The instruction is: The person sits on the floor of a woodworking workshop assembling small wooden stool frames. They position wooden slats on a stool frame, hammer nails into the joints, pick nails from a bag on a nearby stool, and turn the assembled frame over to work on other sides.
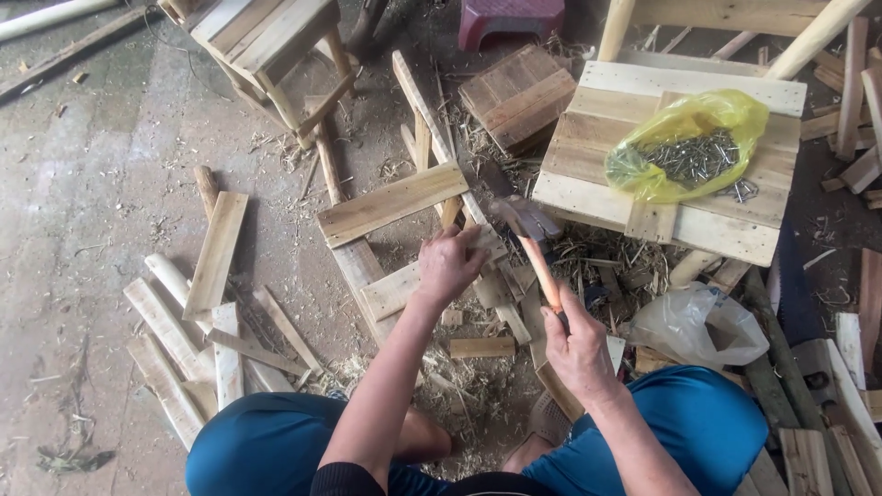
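Observation:
My right hand [577, 351] grips the orange wooden handle of a hammer [536, 246], whose metal head is raised and blurred above the woodwork. My left hand [447, 264] is closed on a small wooden piece resting on a frame of nailed planks [390, 204] lying on the concrete floor. The hammer head sits just right of and above my left hand. Both my knees, in blue trousers, show at the bottom of the view.
A yellow bag of nails [691, 147] lies on a low plank stool [588, 188] at the right. A clear plastic bag [703, 326] sits below it. Loose slats [216, 253] lie at the left, another stool [266, 41] at the top, shavings all around.

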